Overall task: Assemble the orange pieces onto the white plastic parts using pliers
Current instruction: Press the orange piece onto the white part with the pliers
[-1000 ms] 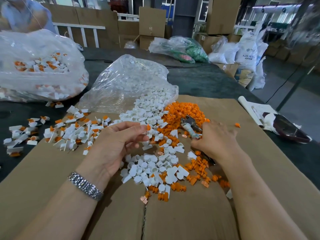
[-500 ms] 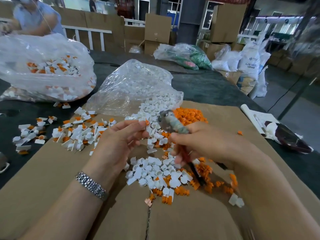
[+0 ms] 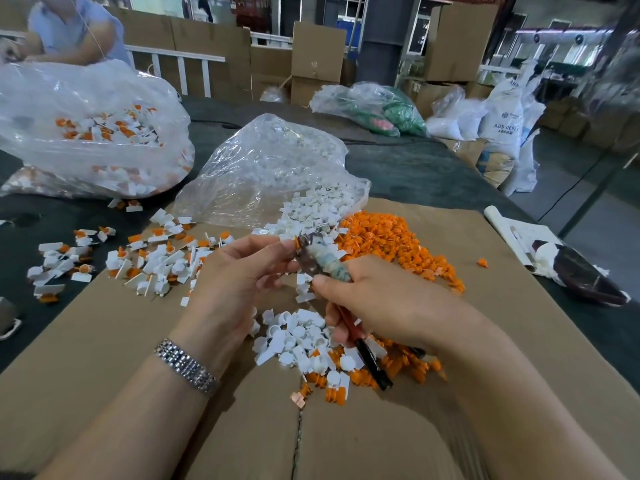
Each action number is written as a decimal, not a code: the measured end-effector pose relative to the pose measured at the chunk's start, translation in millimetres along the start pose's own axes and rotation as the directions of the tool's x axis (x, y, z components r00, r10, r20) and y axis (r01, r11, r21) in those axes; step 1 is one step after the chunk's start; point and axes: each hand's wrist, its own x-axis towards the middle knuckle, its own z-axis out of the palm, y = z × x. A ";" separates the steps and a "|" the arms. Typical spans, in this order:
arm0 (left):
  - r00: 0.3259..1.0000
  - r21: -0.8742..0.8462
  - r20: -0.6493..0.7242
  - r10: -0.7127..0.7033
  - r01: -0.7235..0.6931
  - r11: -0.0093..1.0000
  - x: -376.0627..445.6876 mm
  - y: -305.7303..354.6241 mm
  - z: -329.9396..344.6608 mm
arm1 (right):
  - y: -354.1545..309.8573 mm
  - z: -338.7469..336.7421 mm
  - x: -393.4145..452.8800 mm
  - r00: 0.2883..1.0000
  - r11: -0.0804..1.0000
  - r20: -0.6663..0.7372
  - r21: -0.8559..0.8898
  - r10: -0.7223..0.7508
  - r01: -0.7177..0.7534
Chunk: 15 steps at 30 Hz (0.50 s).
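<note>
A flattened cardboard sheet [image 3: 450, 393] covers the dark table [image 3: 415, 168], with white sacks [image 3: 502, 123] at two o'clock and stacked cardboard boxes [image 3: 315, 60] at twelve.

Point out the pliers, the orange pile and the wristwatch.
pliers [image 3: 323, 263]: head view, on the taped head above the right hand's thumb.
orange pile [image 3: 384, 237]: head view, on the heap's middle.
wristwatch [image 3: 187, 367]: head view, on the metal band at the left wrist.

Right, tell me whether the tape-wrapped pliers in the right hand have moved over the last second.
Yes. The tape-wrapped pliers went left, off the loose orange piece pile, to the left hand's fingertips; the right hand grips them.
</note>
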 end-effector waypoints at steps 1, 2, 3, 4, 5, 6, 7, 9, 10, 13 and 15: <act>1.000 0.009 -0.004 0.002 -0.002 1.000 -0.2 -0.4 0.1 | 0.1 1.7 -0.5 1.000 0.999 -0.021 -0.046 -0.006 0.005; 1.000 0.019 -0.007 0.002 -0.001 1.000 -0.2 -0.7 0.3 | -0.1 4.3 -0.2 0.999 0.996 -0.041 -0.085 -0.012 0.008; 1.000 0.029 -0.009 0.000 0.000 1.000 -0.2 -1.0 0.4 | -0.5 7.4 0.1 0.998 0.994 -0.062 -0.110 -0.015 0.008; 1.000 0.035 -0.013 -0.004 0.004 0.999 -0.3 -1.3 0.6 | -1.0 10.7 0.7 0.996 0.992 -0.087 -0.125 -0.018 0.007; 1.000 0.037 -0.016 -0.009 0.009 0.999 -0.2 -1.7 0.6 | -1.8 13.7 1.9 0.993 0.991 -0.117 -0.137 -0.022 0.006; 1.000 0.034 -0.016 -0.016 0.017 0.999 -0.2 -1.7 0.6 | -1.8 16.1 3.7 0.989 0.988 -0.147 -0.155 -0.029 0.005; 1.000 0.026 -0.014 -0.024 0.024 0.999 0.0 -1.8 0.0 | -1.2 18.3 5.4 0.985 0.984 -0.170 -0.179 -0.038 0.007; 0.999 0.013 -0.004 -0.034 0.034 0.999 0.1 -1.4 -0.4 | 0.8 20.4 8.0 0.979 0.976 -0.196 -0.218 -0.054 0.011; 0.999 0.010 0.003 -0.033 0.033 0.999 -0.2 -1.1 -0.2 | 2.3 20.3 8.9 0.978 0.975 -0.198 -0.224 -0.061 0.016; 1.000 0.010 0.006 -0.020 0.020 1.000 -0.3 -0.1 1.0 | 6.0 14.1 7.1 0.991 0.995 -0.120 -0.090 -0.052 0.042; 1.000 0.020 -0.021 -0.014 0.014 1.000 0.7 0.7 0.2 | 8.0 1.8 1.8 1.000 0.997 -0.014 0.076 -0.002 0.003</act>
